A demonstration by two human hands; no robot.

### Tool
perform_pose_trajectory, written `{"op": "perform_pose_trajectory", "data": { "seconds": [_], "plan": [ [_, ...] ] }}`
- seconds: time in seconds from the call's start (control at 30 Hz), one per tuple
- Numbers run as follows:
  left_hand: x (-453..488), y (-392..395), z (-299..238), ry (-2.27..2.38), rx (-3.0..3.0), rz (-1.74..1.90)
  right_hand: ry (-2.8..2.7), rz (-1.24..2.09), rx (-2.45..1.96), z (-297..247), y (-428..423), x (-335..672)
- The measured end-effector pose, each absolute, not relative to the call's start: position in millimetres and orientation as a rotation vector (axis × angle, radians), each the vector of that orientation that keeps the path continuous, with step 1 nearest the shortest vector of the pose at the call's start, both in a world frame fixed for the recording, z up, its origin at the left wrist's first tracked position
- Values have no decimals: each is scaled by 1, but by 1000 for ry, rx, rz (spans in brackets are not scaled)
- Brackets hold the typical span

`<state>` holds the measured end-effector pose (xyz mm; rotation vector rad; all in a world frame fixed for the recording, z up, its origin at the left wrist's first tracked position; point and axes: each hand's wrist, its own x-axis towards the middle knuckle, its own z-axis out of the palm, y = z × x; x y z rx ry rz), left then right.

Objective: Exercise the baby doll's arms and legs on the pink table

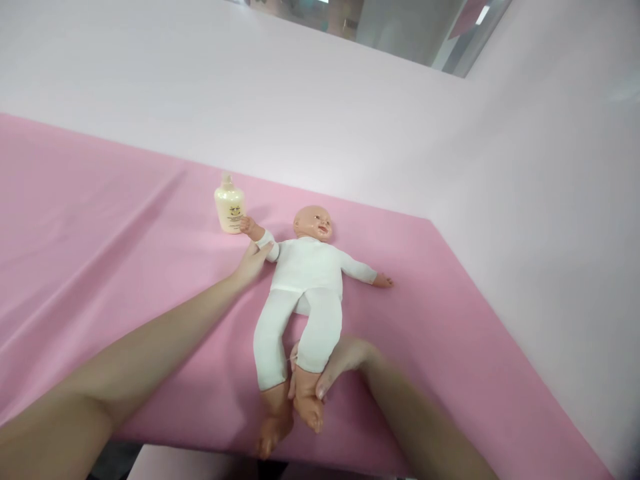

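Observation:
A baby doll (310, 267) in a white cloth body lies on its back, head toward the wall and bare feet toward me. My left hand (253, 263) is closed around the doll's arm on the left side, just below its raised plastic hand; some of my fingers are hidden behind the sleeve. Around the lower leg on the right side, near the ankle, my right hand (337, 367) is wrapped, thumb in front and fingertips showing on the inner side. The doll's other arm stretches out to the right, untouched.
A pale yellow lotion bottle (230, 210) stands upright behind the doll's raised hand. Pink cloth (125, 267) covers the table, with folds at the left. A white wall (225, 100) rises along the back and right, with a window (390, 30) above.

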<state>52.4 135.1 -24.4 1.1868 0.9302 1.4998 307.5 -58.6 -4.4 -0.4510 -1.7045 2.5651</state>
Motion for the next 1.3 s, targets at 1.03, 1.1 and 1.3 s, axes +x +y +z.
{"op": "perform_pose_trajectory", "data": {
  "seconds": [1.03,1.1,1.3],
  "plan": [
    [35,118,-11,627,2367,1074,-607,1796,-737,41,-72,299],
    [36,116,-8,623,2340,1079,-629,1809,-736,40,-72,299],
    [46,109,0,780,1953,1244,-807,1863,-717,35,-75,299]
  ]
}}
